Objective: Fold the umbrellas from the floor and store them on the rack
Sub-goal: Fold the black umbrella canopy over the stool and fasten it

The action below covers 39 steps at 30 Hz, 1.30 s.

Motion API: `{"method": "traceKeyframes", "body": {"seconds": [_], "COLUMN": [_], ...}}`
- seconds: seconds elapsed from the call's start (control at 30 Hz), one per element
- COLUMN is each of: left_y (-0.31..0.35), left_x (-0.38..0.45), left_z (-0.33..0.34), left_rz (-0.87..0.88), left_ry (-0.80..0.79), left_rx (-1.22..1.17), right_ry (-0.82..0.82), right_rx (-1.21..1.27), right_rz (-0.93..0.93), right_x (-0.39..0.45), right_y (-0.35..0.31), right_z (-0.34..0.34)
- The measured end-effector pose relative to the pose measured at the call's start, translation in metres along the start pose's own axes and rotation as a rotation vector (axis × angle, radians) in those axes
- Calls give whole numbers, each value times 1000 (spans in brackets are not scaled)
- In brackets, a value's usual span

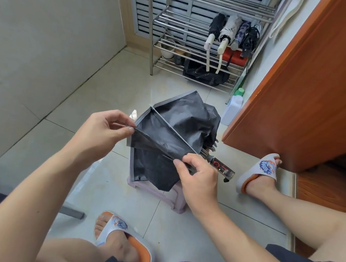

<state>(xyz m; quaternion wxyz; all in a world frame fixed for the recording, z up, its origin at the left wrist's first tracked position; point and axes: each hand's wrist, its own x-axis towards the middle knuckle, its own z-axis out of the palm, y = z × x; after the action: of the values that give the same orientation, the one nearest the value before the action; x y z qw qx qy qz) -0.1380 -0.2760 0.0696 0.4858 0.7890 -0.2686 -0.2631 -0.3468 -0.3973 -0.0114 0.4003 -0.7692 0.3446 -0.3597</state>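
Black folding umbrella [173, 135] half collapsed over a small pink stool [158, 194], clear handle [223, 168] pointing right. One fold of its canopy stretched between left hand [103, 129], pinching the grey-trimmed edge, and right hand [197, 174], pinching near the handle. Beyond, four folded umbrellas [233, 33] on the steel rack [177, 20].

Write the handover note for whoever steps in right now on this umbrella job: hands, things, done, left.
Left hand: pinches a fold of the black umbrella canopy at its edge.
Right hand: pinches the same fold near the handle.
The umbrella lies half collapsed on a small pink stool, canopy loose, panels not yet pleated.
Done: four folded umbrellas already lie on the metal rack.
Left: finish pleating the panels, wrap and fasten the canopy, then put it on the rack beside the others.
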Motion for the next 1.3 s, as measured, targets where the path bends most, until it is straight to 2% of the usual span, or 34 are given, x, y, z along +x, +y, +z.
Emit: {"method": "traceKeyframes", "body": {"seconds": [0.17,0.33,0.47,0.8,0.97,1.13,1.2,1.3], "left_y": [2,5,5,0,5,6,7,6], "left_x": [-3,-7,-7,-4,-12,-16,-18,-20], "left_z": [-1,-3,-5,-5,4,2,-2,-3], "left_rz": [13,53,71,137,300,324,318,308], "left_ry": [-29,-70,-85,-131,-122,-158,-182,-203], "left_rx": [-16,-30,12,171,206,230,230,253], "right_ry": [53,17,90,147,73,-77,-65,-134], "right_rx": [-167,-62,-189,-220,-328,-415,-459,-502], "right_rz": [-151,-61,-226,-338,-504,-706,-617,-136], "right_x": [-2,-5,0,-1,3,21,49,123], "right_y": [3,-5,-3,9,16,41,43,27], "right_z": [-3,-5,-3,-12,-16,-41,-51,-38]}}
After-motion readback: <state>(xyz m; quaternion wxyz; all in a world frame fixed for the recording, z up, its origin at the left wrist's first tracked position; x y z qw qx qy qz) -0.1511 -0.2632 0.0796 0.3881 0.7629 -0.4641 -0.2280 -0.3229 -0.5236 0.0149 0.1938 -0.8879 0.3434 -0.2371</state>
